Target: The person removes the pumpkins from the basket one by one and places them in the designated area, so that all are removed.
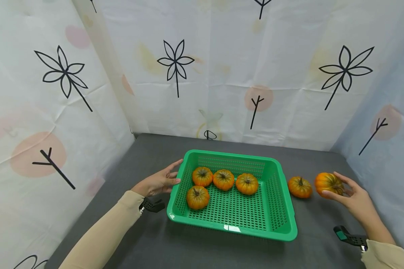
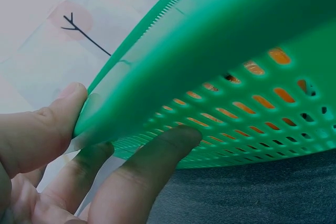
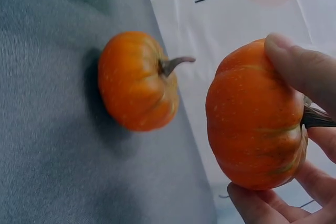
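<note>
A green plastic basket [image 1: 233, 229] with perforated walls stands on the dark grey table, with several small orange pumpkins [image 1: 198, 198] inside, grouped toward its left and back. My left hand [image 1: 159, 181] holds the basket's left rim, its thumb [image 2: 39, 129] at the rim and its fingers under it against the slotted wall. Off to the right of the basket, my right hand [image 1: 355, 200] grips a small pumpkin [image 3: 257, 119] between thumb and fingers, its stem turned toward the palm. Another pumpkin [image 3: 137, 82] sits on the table between the basket and that hand.
White cloth walls [image 1: 229, 74] with flower and twig drawings enclose the table at the back and both sides. The grey tabletop [image 1: 195, 250] shows in front of the basket. A black strap device [image 1: 151, 204] is on each wrist.
</note>
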### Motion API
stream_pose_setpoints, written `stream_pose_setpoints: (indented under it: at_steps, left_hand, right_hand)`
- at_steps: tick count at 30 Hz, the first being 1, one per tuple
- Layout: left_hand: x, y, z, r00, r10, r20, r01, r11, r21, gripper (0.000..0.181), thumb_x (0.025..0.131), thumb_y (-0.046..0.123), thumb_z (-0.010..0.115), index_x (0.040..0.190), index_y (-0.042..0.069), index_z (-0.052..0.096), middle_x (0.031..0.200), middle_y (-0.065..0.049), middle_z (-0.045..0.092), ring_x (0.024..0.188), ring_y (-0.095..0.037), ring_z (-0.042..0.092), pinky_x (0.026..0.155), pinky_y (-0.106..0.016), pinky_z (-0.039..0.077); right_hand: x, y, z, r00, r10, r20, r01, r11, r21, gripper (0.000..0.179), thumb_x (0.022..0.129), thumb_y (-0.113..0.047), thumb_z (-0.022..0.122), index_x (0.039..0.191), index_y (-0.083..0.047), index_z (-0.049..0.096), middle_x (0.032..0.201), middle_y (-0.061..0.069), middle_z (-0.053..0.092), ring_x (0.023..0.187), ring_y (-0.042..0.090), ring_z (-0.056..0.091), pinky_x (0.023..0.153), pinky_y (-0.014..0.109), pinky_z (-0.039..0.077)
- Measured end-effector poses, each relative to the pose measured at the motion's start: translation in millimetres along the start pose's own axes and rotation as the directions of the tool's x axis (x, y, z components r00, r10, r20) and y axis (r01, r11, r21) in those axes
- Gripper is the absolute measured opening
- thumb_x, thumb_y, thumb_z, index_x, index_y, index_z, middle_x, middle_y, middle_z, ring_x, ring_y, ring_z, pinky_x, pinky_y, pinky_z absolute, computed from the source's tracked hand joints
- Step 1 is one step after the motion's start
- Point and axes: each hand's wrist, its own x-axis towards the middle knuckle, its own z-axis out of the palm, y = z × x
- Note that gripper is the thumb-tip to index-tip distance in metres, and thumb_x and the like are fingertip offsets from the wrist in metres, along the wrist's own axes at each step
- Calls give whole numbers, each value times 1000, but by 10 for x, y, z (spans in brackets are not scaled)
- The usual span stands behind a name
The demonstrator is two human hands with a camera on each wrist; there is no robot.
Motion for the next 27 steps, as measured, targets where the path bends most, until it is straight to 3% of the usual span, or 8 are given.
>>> stream_pose_setpoints:
  at_steps: [7,14,27]
  left_hand:
    - [11,-14,-2,1000,2,-11,-1,1000,19,89,97,-1,54,156,36,-1,158,-20,22,125,-38,54,93,-52,53]
    - [12,-4,-8,1000,-2,-4,3,1000,12,88,97,-1,54,156,38,0,158,-19,23,122,-37,56,92,-50,54]
    - [-4,4,4,1000,-6,-3,6,1000,3,87,97,-1,53,156,38,1,158,-19,22,123,-37,55,92,-50,54]
  right_hand:
    - [48,117,-23,999,34,20,-33,999,-35,87,93,-43,63,155,-4,16,155,35,4,123,66,28,87,75,36]
    - [107,205,-3,997,70,29,-68,996,-59,90,93,-46,62,152,6,17,151,41,11,121,57,32,85,67,40]
    - [196,295,63,988,127,89,-114,985,-133,96,91,-52,62,151,7,16,148,43,7,130,64,14,98,77,22]
